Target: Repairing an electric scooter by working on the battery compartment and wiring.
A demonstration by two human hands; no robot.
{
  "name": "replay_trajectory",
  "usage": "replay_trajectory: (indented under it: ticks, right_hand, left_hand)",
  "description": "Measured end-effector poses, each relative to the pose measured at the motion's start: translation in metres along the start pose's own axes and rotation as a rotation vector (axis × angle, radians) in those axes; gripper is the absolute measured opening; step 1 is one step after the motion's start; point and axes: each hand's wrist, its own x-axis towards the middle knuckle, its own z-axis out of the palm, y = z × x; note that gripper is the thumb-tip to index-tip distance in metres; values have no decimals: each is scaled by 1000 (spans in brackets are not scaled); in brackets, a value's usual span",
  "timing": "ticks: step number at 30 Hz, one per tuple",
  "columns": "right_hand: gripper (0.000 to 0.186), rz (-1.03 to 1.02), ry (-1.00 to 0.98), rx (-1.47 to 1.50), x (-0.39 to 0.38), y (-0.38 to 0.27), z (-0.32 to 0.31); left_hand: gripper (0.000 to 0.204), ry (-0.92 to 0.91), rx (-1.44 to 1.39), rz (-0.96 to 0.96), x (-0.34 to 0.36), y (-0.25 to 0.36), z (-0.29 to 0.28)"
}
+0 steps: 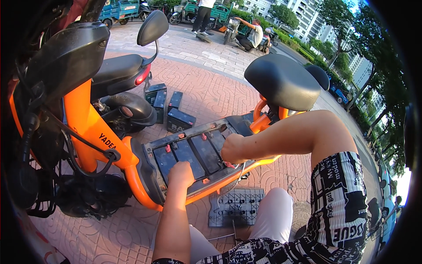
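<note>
An orange electric scooter stands in front of me with its floor compartment uncovered. Side by side inside lie several dark blue batteries; red terminal caps show along their far edge. My left hand is closed in a fist over the near edge of the batteries toward the left. Over the right-hand batteries, my right hand is also closed, its fingers turned away from view. Whatever either hand grips is hidden. A bit of red and a pale wire show just below the right hand.
A dark grey ribbed plastic panel lies on the paving between the scooter and my knees. Beyond the scooter stand several loose batteries. A black seat rises at the right, another parked scooter behind. A person crouches farther off.
</note>
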Motion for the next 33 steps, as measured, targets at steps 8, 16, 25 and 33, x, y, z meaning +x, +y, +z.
replay_trajectory:
  ticks: [8, 16, 25, 33]
  right_hand:
    - [24, 128, -61, 210, 0, 3, -5]
    - [16, 3, 38, -115, 14, -3, 16]
    - [21, 85, -122, 55, 19, -13, -3]
    - [22, 98, -115, 69, 14, -6, -4]
  left_hand:
    - [26, 79, 55, -34, -5, 12, 2]
    - [24, 105, 63, -25, -11, 13, 2]
    - [23, 131, 44, -25, -14, 11, 2]
    - [22, 132, 40, -20, -13, 13, 2]
